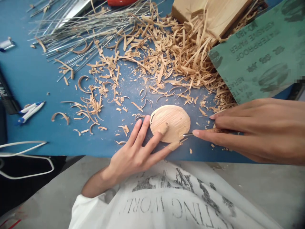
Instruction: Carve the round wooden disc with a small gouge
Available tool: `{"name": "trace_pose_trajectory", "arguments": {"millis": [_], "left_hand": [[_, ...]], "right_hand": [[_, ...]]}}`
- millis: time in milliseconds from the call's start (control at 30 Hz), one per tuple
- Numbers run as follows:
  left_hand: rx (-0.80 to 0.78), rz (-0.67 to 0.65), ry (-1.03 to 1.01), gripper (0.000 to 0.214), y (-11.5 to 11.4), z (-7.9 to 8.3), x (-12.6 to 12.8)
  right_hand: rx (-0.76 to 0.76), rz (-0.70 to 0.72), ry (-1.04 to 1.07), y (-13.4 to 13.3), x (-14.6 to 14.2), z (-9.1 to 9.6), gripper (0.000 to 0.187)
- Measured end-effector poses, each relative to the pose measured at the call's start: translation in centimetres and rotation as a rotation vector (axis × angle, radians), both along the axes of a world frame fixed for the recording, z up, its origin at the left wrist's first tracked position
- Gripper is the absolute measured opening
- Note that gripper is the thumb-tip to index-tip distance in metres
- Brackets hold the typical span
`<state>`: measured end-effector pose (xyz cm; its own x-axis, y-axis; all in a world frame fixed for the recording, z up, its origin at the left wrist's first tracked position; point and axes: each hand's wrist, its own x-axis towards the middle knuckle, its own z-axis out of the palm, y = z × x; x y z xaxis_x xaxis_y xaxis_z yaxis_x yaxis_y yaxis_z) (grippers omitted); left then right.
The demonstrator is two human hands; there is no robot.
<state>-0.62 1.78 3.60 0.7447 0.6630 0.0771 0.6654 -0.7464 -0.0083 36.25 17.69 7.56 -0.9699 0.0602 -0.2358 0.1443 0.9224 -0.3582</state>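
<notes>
A pale round wooden disc (175,119) lies on the blue table near its front edge, with a dark line along its left rim. My left hand (140,152) rests with spread fingers on and around the disc; two of its fingertips wear tan coverings, one pressing on the disc's face. From the right, my right hand (252,130) grips a carving tool with a brown handle (215,130). Its thin metal shaft (188,135) reaches the disc's lower right rim, where a small sliver shows. The tool's exact tip shape is too small to tell.
Wood shavings (176,57) heap behind the disc, beside a wooden block (212,16). Green abrasive paper (262,54) lies at the right. Thin metal rods (95,31) spread at the back left. Pens (30,111), a black marker (8,92) and a white cable (26,154) are at left.
</notes>
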Motion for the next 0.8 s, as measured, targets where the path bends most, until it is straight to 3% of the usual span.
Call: {"name": "trace_pose_trajectory", "arguments": {"millis": [100, 233, 400, 533, 800], "left_hand": [[0.009, 0.000, 0.003, 0.089, 0.0, 0.0, 0.1], [0.017, -0.003, -0.001, 0.089, 0.0, 0.0, 0.1], [0.006, -0.002, -0.006, 0.093, -0.1, 0.0, 0.0], [-0.005, 0.006, -0.021, 0.089, 0.0, 0.0, 0.1], [-0.018, 0.000, -0.057, 0.094, -0.1, -0.3, 0.1]], "right_hand": [[-0.023, 0.098, 0.053, 0.8, -0.3, -0.1, 0.072], [-0.046, 0.046, 0.120, 0.9, -0.7, -0.3, 0.074], [-0.035, 0.122, 0.134, 1.1, -1.4, 0.4, 0.061], [-0.031, 0.080, 0.135, 0.9, -1.6, 0.3, 0.058], [-0.024, -0.007, 0.346, 0.3, -2.0, -1.4, 0.047]]}}
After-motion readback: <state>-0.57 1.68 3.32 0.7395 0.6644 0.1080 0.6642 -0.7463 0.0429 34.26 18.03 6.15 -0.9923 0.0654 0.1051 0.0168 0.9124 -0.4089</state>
